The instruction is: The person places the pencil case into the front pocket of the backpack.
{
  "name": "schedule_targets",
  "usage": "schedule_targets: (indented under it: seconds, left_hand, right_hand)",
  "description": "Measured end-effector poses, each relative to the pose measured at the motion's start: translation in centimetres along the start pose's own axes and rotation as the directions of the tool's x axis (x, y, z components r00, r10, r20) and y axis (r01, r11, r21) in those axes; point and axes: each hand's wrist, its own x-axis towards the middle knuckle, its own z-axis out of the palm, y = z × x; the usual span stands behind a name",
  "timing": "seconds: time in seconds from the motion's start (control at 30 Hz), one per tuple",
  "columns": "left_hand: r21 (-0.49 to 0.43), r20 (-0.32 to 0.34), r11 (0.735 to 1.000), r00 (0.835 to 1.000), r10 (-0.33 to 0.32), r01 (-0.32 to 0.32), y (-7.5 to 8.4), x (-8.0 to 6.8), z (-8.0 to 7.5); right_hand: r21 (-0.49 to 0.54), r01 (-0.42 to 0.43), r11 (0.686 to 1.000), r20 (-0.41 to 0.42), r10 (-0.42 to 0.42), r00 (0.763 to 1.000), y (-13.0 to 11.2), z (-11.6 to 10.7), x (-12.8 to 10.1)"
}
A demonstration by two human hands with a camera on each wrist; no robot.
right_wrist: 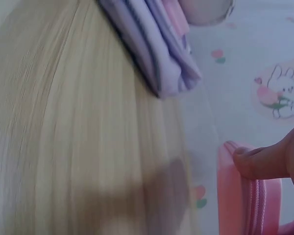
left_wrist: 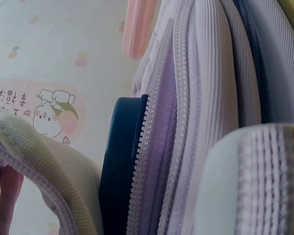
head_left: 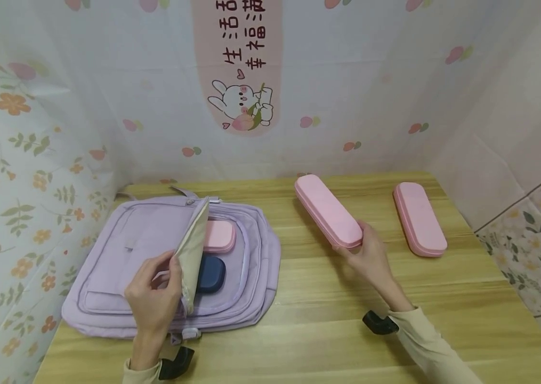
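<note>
Lilac backpack [head_left: 121, 224] is laid flat on the table [head_left: 328, 330]. Its pocket flap [head_left: 192, 250] is pinched by the left hand [head_left: 154, 296] and held raised, presumably so the pocket is held open; a dark blue case [head_left: 212, 274] and a partly covered pink case [head_left: 220, 236] are exposed within. Right of the backpack, a long pink case [head_left: 328, 208] is gripped at its near end by the right hand [head_left: 370, 257], probably because that end is easiest reached. Farther right, a matching pink case [head_left: 420, 218] is seen on the table, untouched.
</note>
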Motion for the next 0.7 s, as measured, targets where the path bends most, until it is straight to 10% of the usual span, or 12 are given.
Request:
schedule_targets:
  seconds: [0.7]
  left_hand:
    - [0.01, 0.006, 1.0, 1.0, -0.017, 0.017, 0.8, 0.1, 0.0]
  right_hand:
    - [0.191, 0.192, 0.963, 0.144, -0.221, 0.965, -3.8, 0.3, -1.7]
